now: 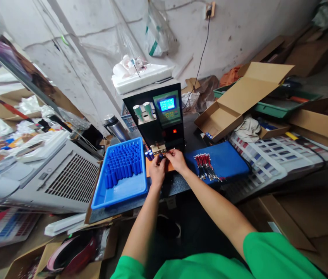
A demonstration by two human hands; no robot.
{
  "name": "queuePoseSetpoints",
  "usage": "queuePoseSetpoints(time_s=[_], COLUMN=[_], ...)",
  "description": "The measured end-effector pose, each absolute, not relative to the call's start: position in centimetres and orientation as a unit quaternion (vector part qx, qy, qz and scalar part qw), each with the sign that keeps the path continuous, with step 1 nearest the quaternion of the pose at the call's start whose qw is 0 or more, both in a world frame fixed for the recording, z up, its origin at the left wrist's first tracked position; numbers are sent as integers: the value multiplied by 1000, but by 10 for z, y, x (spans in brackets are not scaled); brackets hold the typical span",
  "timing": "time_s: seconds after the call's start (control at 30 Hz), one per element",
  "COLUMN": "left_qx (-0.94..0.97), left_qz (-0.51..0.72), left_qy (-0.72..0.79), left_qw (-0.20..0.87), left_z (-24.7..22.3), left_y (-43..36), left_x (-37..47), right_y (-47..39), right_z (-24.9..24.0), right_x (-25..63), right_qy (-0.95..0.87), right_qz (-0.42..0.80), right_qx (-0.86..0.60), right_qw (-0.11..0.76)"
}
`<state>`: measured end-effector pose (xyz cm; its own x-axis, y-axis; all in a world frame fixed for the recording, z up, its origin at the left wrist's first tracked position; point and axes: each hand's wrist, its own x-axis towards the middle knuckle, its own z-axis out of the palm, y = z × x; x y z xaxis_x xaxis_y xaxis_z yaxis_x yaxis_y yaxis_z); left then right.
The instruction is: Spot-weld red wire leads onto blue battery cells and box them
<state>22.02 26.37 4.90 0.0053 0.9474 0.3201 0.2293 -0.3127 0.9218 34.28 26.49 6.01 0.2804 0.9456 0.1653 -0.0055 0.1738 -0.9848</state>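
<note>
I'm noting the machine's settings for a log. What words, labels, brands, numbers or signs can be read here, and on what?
No text is readable.
LCD screen on the black machine: lit, with rows of pale characters, too small and blurred to read.
Yellowish buttons below it: any markings are too small to read.
Blue cylindrical cells: no lettering discernible.
Hanging plastic bag: green patches, no legible letters.

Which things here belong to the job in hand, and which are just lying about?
Likely part of the job:
Black machine with a lit display, the left hand and right hand at its base
Blue cylinders in the blue tray
Red-and-black wire leads on the blue pad

Apparently just lying about:
Metal flask behind the tray
Open cardboard box
Plastic bag on the wall
</note>
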Motion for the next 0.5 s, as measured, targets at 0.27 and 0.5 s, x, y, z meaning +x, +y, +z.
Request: queuePoseSetpoints(time_s=[0.27, 0.5], left_qx=[619, 623], left_qz=[511, 508], left_qy=[504, 510], left_qw=[319, 306], left_z=[49, 50], left_y=[262, 261], left_x=[220, 221], right_y=[269, 265], right_z=[56, 64], right_x=[338, 337], right_qy=[-471, -476], right_qz=[360, 347], right_qx=[-549, -553], right_qw=[589, 589])
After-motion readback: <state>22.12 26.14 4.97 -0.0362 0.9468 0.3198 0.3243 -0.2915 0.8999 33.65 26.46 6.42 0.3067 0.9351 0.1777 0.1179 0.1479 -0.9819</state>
